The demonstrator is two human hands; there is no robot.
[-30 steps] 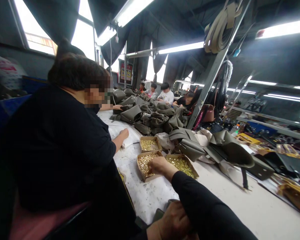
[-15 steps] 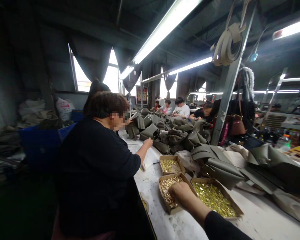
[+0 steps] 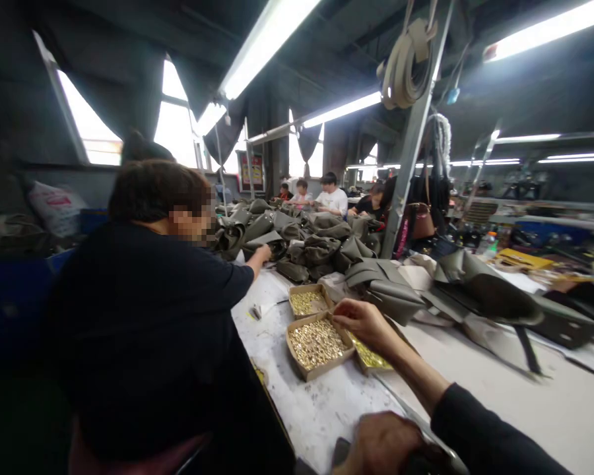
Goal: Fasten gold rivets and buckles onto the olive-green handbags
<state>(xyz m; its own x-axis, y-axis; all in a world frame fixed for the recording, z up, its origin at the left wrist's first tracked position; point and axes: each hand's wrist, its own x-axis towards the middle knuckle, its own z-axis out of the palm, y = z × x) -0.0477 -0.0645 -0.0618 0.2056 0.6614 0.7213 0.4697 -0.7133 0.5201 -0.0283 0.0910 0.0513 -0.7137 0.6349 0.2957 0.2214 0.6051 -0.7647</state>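
My right hand reaches in from the lower right, its fingertips pinched together over the corner of a cardboard box of small copper-gold metal pieces. Anything between those fingertips is too small to make out. At the bottom edge my left hand is smeared by motion and partly cut off, near dark shapes I cannot identify. Behind the middle box stands a smaller box of yellow-gold pieces. Another lot of yellow-gold pieces shows in a box partly covered by my right forearm.
A person in black sits on the left, one hand at a heap of olive-grey bag pieces. More bag pieces lie along the table. A metal post rises behind; several people sit farther back.
My right hand has come up out of the copper-gold pieces to the box's far right corner. My left hand has entered at the bottom. The view has swung right.
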